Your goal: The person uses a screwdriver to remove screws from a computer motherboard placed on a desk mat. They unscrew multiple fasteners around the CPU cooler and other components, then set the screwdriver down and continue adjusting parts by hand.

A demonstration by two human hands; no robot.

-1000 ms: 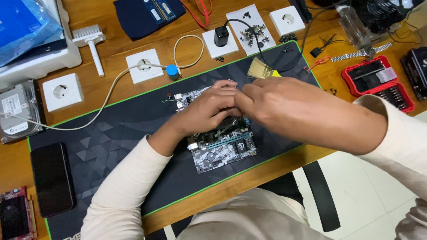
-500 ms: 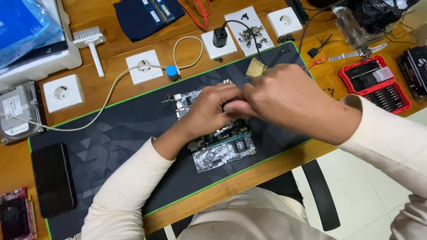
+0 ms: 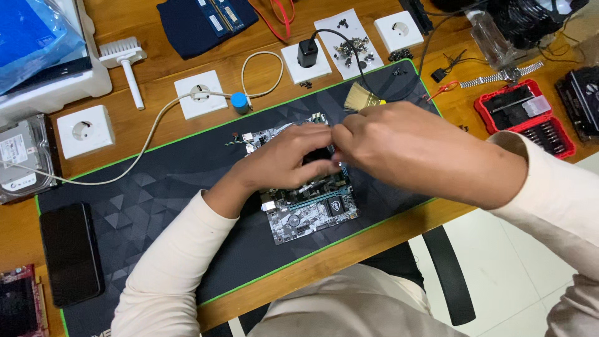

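A small motherboard (image 3: pixel 312 209) lies on a black desk mat with a green edge (image 3: pixel 156 187). My left hand (image 3: pixel 284 159) is curled over the board's upper half, fingers bent down onto it. My right hand (image 3: pixel 405 146) reaches in from the right, and its fingertips meet the left fingers above a dark part in the board's middle. Both hands hide what the fingers pinch there. A pale-bristled brush (image 3: pixel 362 97) lies on the mat just behind my right hand.
A black phone (image 3: pixel 70 253) lies on the mat's left end, a hard drive (image 3: pixel 19 156) beyond it. Along the back are white wall sockets (image 3: pixel 84 130), a plugged charger (image 3: pixel 307 53), loose screws on paper (image 3: pixel 352 47) and a white brush (image 3: pixel 125 59). A red bit-set case (image 3: pixel 524 122) sits right.
My right hand shifted slightly left and back while its fingers kept working against the left fingers over the board. The board and brush stayed put.
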